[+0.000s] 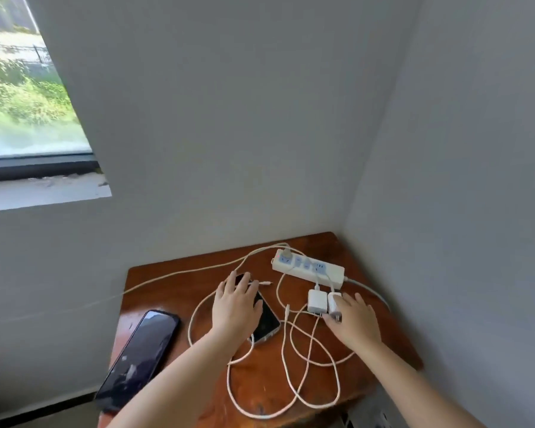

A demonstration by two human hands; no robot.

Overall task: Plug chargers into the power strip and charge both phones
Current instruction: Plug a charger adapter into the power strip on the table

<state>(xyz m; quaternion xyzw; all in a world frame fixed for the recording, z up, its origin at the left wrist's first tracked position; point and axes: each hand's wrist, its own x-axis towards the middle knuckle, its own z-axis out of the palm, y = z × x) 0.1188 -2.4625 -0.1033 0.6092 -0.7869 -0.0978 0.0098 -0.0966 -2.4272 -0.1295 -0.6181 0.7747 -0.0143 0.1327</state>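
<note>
A white power strip (309,268) lies at the back of the small wooden table (173,291), with one plug in its left end. Two white charger blocks lie in front of it. My right hand (354,319) rests on the right charger (333,302), fingers spread over it; the left charger (317,301) lies free beside it. My left hand (237,305) lies flat, fingers apart, on a small phone (267,322) at the table's middle. A larger dark phone (139,356) lies at the left edge. White cables (291,359) loop loosely across the front.
The table stands in a corner between two grey walls (229,134). A window (22,88) is at the upper left. A long white cord (167,276) runs from the strip off the table's left side. A loose cable tip (266,283) lies behind the small phone.
</note>
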